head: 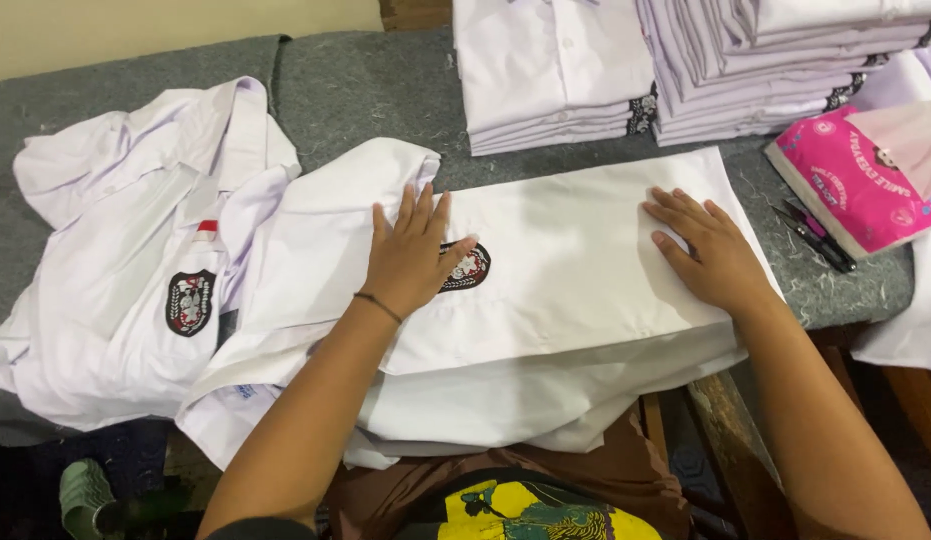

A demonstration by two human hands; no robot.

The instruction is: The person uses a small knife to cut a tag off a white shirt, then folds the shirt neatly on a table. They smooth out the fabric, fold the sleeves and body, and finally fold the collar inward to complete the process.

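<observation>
White shirt (pixel 575 260) lies partly folded on the grey table (pixel 385 100), both sides turned in, your left hand (pixel 410 255) and right hand (pixel 710 255) pressing it flat with open palms, its lengthwise fold not yet made.

Left hand (pixel 413 255): pressed flat, fingers spread, on a folded white shirt (pixel 575 265), partly covering its dark chest badge (pixel 467 268).
Right hand (pixel 707 252): flat on the same shirt, near its right edge.
Surface: grey felt table (pixel 365 95).
Left: unfolded white shirt (pixel 135 260) with a badge.
Far: two stacks of folded shirts (pixel 685 70).
Right: pink packet (pixel 857 175), pens (pixel 815 235) just beside it.
</observation>
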